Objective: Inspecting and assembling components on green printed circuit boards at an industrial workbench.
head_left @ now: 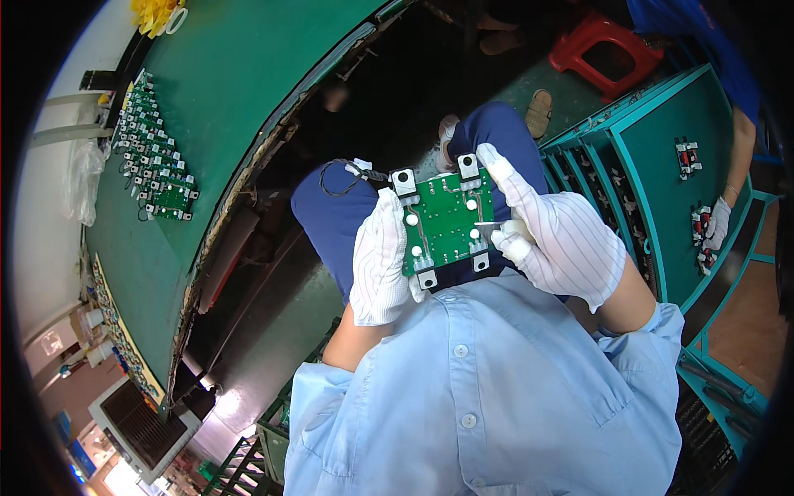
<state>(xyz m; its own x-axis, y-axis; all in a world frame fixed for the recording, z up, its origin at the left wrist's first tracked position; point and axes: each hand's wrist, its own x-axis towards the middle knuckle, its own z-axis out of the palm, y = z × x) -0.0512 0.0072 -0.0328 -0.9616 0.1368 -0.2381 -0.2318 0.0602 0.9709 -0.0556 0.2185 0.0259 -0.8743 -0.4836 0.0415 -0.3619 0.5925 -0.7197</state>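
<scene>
A green circuit board (447, 217) is held up over my lap, with black-and-clear terminals standing out at its corners and several white round posts on its face. My left hand (380, 260), in a white glove, is closed along the board's left edge. My right hand (566, 240), in a striped white glove, is at the right side; one finger stretches to the upper right corner. Between its other fingers is a thin metal tip (488, 223) pointing onto the board; the rest of that tool is hidden. A black cable (335, 183) loops out from the upper left terminal.
Rows of similar circuit boards (153, 157) lie on the green table (223, 74) at left. A teal rack (653, 174) stands at right, where another person's gloved hand (718, 223) touches parts on top. A red stool (608, 54) is beyond.
</scene>
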